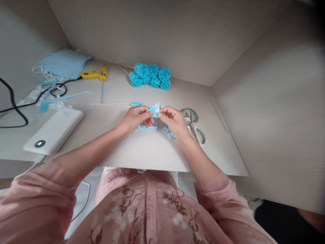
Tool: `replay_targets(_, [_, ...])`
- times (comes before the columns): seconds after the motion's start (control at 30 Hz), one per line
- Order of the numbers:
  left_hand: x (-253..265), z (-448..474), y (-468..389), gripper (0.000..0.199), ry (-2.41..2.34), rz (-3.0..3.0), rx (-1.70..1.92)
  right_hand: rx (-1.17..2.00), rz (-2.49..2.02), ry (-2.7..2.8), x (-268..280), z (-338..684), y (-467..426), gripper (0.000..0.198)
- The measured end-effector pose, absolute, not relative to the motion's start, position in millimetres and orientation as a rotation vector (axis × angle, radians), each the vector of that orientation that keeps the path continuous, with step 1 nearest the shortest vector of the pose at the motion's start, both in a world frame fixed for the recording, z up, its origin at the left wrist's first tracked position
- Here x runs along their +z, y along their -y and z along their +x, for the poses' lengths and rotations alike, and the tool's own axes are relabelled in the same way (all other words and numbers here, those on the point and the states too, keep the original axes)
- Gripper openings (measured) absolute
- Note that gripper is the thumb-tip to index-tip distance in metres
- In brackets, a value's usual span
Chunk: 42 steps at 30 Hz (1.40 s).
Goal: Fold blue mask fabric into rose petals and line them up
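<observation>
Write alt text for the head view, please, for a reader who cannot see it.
A person's left hand and right hand hold a pointed light-blue piece above a table. Farther back are blue flowers, a yellow glue gun and masks; scissors lie beside the right hand.

There are two hands (135, 118) (175, 120), one glue gun (94, 75), one power bank (56, 130).

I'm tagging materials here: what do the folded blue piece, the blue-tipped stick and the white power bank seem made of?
Folded blue piece: probably matt nonwoven fabric, being thin and paler along one side.
Blue-tipped stick: likely matt wood or bamboo, judging by its pale tan shaft.
White power bank: apparently smooth plastic, given its even white shell.
</observation>
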<state>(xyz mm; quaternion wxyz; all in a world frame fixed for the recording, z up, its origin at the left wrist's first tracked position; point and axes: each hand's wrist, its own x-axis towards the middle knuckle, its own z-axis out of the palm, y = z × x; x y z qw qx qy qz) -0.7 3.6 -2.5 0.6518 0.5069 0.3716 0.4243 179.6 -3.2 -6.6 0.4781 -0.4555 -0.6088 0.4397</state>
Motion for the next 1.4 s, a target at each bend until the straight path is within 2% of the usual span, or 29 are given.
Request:
replay_targets(0.37, [-4.4, -0.9, -3.2, 0.025, -0.805, 1.266, 0.848, 0.941, -1.085, 1.551, -3.3, 178.2, 5.7, 0.018])
replay_targets(0.57, [-2.3, -1.6, -1.6, 0.026, -0.754, 1.280, 0.839, 0.485, -1.051, 1.769, 2.5, 175.4, 13.3, 0.004])
replay_targets(0.7, [-0.2, -2.6, -0.6, 0.027, -0.704, 1.234, 0.843, 0.175, -0.954, 1.965, 5.0, 177.4, 14.3, 0.010])
replay_targets(0.87, [0.1, -2.7, -0.4, 0.032, -0.661, 1.179, 0.854, 0.047, -0.861, 2.026, 3.2, 180.7, 11.3, 0.015])
replay_targets(1.07, [1.0, -1.7, 0.7, 0.041, -0.669, 1.147, 0.869, 0.102, -0.922, 2.047, 1.7, 182.4, 10.2, 0.022])
replay_targets(1.2, [1.4, -1.9, 0.5, 0.039, -0.685, 1.164, 0.875, 0.235, -0.976, 2.029, 3.5, 181.6, 12.3, 0.024])
replay_targets(1.4, [-0.7, -2.4, -1.3, 0.032, -0.730, 1.172, 0.934, 0.682, -1.078, 1.718, 2.8, 182.2, 12.6, 0.034])
